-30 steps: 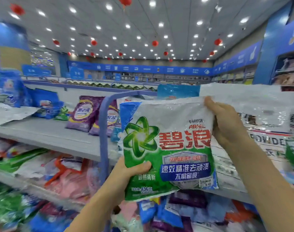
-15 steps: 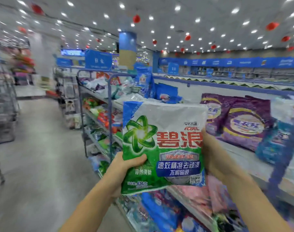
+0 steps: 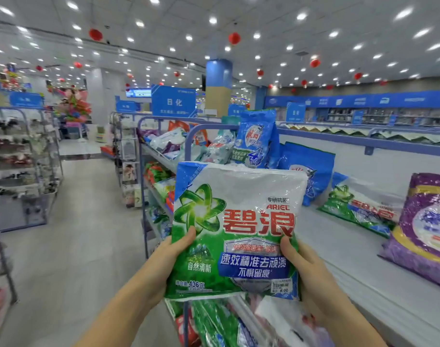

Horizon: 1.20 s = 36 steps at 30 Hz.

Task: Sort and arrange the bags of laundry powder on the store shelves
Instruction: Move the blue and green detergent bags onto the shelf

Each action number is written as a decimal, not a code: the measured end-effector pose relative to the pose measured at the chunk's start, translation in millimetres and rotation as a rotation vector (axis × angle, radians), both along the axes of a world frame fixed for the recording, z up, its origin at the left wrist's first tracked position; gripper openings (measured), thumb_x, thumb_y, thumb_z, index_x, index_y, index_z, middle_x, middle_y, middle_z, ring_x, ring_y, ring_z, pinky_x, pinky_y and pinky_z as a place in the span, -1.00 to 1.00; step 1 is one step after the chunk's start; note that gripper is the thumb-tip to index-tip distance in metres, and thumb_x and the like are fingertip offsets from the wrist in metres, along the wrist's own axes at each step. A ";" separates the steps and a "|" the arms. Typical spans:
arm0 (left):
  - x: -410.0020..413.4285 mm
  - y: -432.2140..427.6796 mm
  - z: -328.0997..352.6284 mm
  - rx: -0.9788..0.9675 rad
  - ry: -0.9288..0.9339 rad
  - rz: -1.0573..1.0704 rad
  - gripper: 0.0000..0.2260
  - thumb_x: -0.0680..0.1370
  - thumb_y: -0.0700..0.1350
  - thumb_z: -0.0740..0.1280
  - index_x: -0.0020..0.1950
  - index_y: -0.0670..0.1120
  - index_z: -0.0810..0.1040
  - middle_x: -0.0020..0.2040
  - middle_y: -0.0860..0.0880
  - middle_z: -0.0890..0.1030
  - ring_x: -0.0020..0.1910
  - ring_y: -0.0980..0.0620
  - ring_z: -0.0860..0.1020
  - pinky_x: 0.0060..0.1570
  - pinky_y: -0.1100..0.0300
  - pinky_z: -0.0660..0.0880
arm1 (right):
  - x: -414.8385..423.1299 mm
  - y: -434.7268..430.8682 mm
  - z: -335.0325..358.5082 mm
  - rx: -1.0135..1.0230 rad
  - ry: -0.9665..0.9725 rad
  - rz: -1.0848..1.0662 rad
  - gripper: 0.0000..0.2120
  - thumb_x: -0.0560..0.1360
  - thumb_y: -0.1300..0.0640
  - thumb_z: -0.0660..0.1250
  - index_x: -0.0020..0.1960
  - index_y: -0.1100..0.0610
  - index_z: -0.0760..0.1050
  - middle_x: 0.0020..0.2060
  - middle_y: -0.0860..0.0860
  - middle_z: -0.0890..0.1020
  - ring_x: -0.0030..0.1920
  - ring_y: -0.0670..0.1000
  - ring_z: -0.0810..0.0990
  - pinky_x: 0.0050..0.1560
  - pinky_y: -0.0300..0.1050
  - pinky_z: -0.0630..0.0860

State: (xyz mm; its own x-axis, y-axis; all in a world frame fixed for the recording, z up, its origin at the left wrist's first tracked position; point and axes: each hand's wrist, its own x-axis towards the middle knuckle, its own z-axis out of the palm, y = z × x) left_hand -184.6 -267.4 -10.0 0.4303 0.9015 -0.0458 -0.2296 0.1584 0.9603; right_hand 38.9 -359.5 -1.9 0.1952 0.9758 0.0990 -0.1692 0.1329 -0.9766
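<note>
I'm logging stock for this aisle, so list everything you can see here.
held Ariel bag: 1, green and white, centre, upright in both hands
second Ariel bag: 1, green and white, lying on the top shelf, right
blue bags: at least 2, blue, standing at the shelf's far end
purple bag: 1, purple and yellow, right edge of the shelf
top shelf: 1, pale grey, right
aisle sign: 1, blue, behind the shelves
lanterns: many, red, ceiling
left hand: grips the held bag's lower left
right hand: grips its lower right
</note>
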 end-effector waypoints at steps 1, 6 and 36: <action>11.0 19.4 5.9 0.014 0.030 -0.010 -0.21 0.16 0.21 0.51 0.31 -0.10 0.47 0.10 -0.14 0.67 0.03 -0.18 0.66 -0.14 0.01 0.63 | 8.4 12.6 4.8 0.000 -0.001 -0.024 -0.49 0.25 -0.15 0.38 0.11 0.09 0.53 -0.07 0.10 0.70 -0.13 0.12 0.70 -0.29 -0.08 0.62; 84.4 96.0 30.7 0.078 0.058 -0.118 0.09 0.04 0.36 0.53 0.46 -0.08 0.30 0.34 -0.11 0.51 0.28 -0.15 0.50 0.29 -0.13 0.42 | 55.1 49.5 26.5 -0.009 0.005 -0.198 -0.59 0.29 -0.10 0.32 0.05 0.08 0.54 -0.11 0.09 0.71 -0.17 0.09 0.70 -0.30 -0.05 0.64; 444.9 199.3 10.0 0.064 0.200 -0.515 -0.63 0.63 -0.16 0.21 0.43 -0.22 0.34 -0.18 -0.05 0.46 -0.28 0.06 0.34 -0.30 0.22 0.30 | 265.9 121.2 7.2 -0.360 -0.102 -1.336 -0.72 0.57 0.26 0.22 0.27 0.31 0.37 0.17 0.22 0.55 -0.03 0.07 0.52 -0.02 -0.08 0.48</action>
